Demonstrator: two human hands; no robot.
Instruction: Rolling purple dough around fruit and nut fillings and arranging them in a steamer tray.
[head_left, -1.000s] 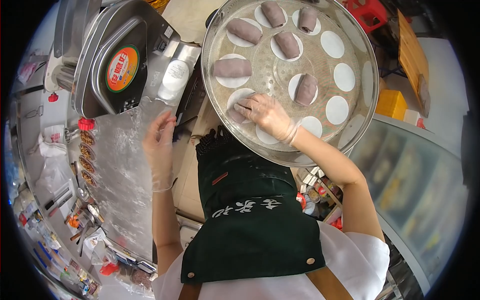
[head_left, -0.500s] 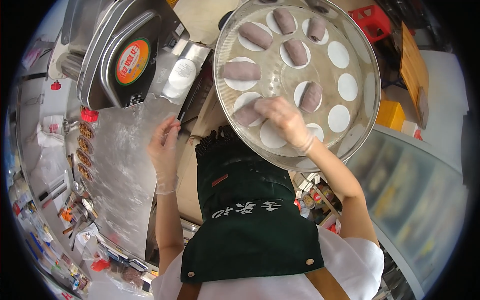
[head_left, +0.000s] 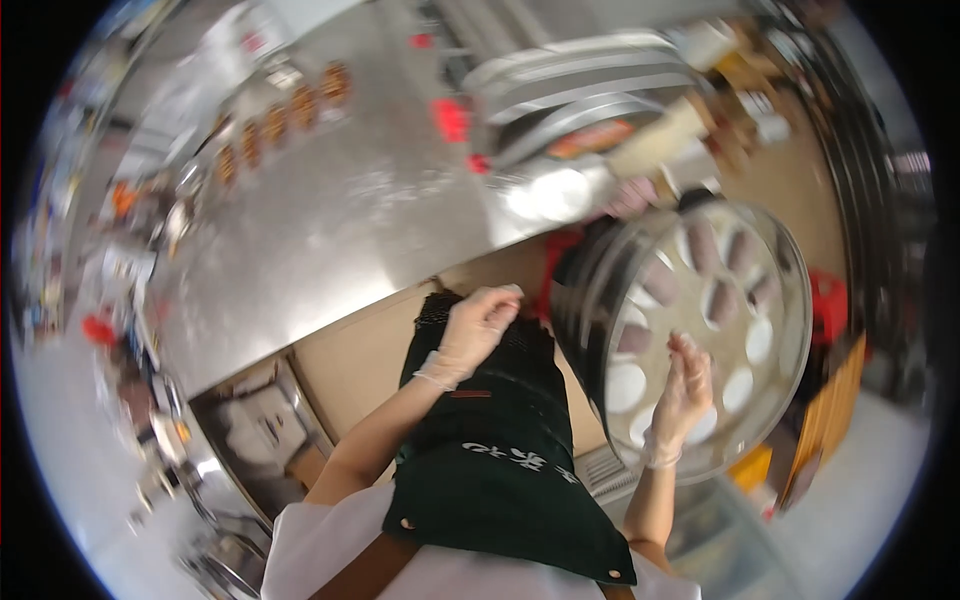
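Commercial kitchen, long steel worktop (head_left: 330, 240), big round steamer tray (head_left: 700, 340), dark apron (head_left: 500, 450)

Dark green apron (head_left: 500, 450), white shirt (head_left: 330, 550), seemingly clear thin gloves (head_left: 470, 335).

steel worktop (head_left: 330, 230), dark green apron (head_left: 500, 450), red crate (head_left: 828, 305) — blurred small items along the counter's far edge (head_left: 270, 125)

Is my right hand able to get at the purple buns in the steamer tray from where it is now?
Probably yes. The right hand is already over the steamer tray, and the purple buns lie uncovered just beyond its fingers.
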